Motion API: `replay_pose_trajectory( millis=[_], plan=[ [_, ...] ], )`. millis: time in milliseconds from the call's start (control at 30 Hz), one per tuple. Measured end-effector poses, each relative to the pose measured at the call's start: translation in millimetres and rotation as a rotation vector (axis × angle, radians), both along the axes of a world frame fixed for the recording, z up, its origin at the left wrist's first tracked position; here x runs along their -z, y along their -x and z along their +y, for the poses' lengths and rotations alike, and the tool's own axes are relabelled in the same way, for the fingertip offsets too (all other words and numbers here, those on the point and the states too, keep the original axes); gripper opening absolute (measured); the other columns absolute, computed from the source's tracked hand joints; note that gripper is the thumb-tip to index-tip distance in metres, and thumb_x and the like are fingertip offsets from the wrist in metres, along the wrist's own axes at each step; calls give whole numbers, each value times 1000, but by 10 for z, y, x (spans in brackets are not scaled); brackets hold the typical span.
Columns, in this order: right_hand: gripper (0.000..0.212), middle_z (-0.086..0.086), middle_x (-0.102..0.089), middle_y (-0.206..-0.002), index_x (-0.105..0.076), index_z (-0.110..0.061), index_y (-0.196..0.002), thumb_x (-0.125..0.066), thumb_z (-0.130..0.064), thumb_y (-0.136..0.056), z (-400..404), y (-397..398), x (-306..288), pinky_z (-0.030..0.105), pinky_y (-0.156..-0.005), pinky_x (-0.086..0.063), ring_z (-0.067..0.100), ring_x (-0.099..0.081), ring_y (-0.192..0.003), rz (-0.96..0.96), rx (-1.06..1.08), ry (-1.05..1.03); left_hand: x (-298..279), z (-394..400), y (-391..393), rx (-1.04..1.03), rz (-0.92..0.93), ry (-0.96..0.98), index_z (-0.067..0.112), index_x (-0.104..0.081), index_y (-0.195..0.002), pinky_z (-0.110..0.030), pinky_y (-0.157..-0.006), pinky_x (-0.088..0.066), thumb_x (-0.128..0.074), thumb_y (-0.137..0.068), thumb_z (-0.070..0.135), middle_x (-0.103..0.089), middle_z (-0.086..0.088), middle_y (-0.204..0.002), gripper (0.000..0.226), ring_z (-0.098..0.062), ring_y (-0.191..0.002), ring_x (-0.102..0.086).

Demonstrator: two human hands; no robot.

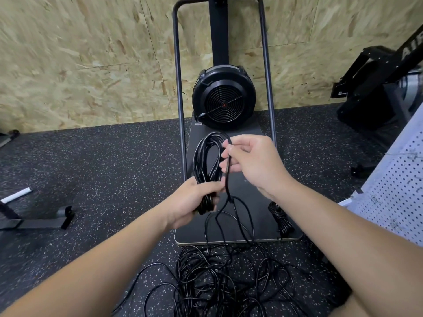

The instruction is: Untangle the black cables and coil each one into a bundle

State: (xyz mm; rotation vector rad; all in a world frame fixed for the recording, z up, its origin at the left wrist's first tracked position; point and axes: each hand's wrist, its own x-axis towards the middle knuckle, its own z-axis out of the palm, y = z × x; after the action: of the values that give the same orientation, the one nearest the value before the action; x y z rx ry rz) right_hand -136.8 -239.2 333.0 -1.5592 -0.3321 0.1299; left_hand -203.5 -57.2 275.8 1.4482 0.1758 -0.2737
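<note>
— What is the left hand (194,202) doing?
— It is gripping the bottom of a coil of black cable (207,156), whose loops are standing up in front of the fan machine (224,97).
— And the right hand (251,163)?
— It is pinching the cable's loose strand (227,179) beside the coil. That strand is trailing down to the tangled pile (229,282) on the floor (103,168). A finished bundle (281,219) is lying on the machine's platform (247,186).

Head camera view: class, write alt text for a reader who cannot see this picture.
A person's left hand grips a half-wound coil of black cable while the right hand pinches the strand feeding its next loop. Below, a tangled cable pile lies on speckled rubber floor; one finished bundle rests on a fan machine's black base board.
</note>
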Motion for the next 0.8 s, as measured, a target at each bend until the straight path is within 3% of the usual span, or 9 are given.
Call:
replay_pose_trajectory(
  millis=[100,200,300,433,533,600,667,733,800],
  plan=[
    [11,23,-78,-97,-76,2,-113,-68,-1,-106,-22,-59,-18,49,-77,-70,34,-83,-81,68,69,-87,-19,-58,29,66,-27,17,9,-75,-134,-28,-68,-51,-75,-102,21,-57,-1,-86,33,-13,-74,-58],
    [10,19,-81,-93,-77,2,-110,-73,-4,-103,-42,-63,-18,51,-79,-70,32,-83,-83,67,72,-69,-16,-97,21,49,-67,-15,13,-78,-127,-30,-70,-50,-83,-97,31,-65,-10,-99,35,-17,-82,-58],
    [3,0,-81,-79,-83,-17,-93,-84,-19,-95,-51,-36,33,47,-73,-69,20,-81,-77,-157,110,203,-13,-107,-6,-3,-67,20,10,-77,-120,-30,-71,-49,-83,-97,29,-76,-10,-111,31,-17,-82,-61],
    [18,-9,-77,-69,-80,-28,-76,-84,-34,-93,-41,-51,104,43,-71,-66,10,-75,-69,-276,114,380,-20,-133,-2,-16,-85,-55,9,-72,-107,-32,-65,-49,-72,-106,27,-77,-17,-102,18,-19,-71,-58],
    [17,-14,-75,-83,-75,-34,-92,-87,-45,-89,-28,-62,72,27,-73,-55,2,-69,-79,-330,165,427,-40,-101,3,7,-77,-81,5,-72,-108,-34,-65,-50,-67,-109,30,-78,-21,-104,25,-21,-70,-61],
    [41,-18,-70,-107,-67,-31,-117,-85,-54,-88,-23,-51,33,25,-84,-54,-2,-67,-97,-285,133,451,-60,-79,18,78,-108,-174,2,-72,-105,-34,-68,-52,-66,-110,31,-79,-20,-104,30,-25,-77,-65],
    [38,-15,-75,-110,-67,-27,-122,-77,-51,-94,-10,-69,37,37,-96,-58,5,-71,-102,-140,7,419,-71,-109,56,180,-139,-284,-2,-73,-104,-31,-72,-53,-63,-112,31,-81,-15,-105,35,-22,-82,-69],
    [21,-5,-81,-95,-74,-20,-104,-70,-39,-97,-32,-89,81,54,-99,-59,18,-77,-95,-72,-120,410,-56,-146,86,247,-117,-362,-3,-76,-108,-22,-66,-51,-61,-113,31,-83,0,-96,37,-7,-73,-65],
    [23,2,-82,-93,-76,-14,-96,-68,-36,-95,-64,-110,113,59,-101,-58,26,-78,-96,-54,-171,369,-52,-156,97,270,-121,-419,-1,-79,-108,-18,-61,-47,-61,-113,32,-81,7,-90,39,1,-65,-57]
  ],
)
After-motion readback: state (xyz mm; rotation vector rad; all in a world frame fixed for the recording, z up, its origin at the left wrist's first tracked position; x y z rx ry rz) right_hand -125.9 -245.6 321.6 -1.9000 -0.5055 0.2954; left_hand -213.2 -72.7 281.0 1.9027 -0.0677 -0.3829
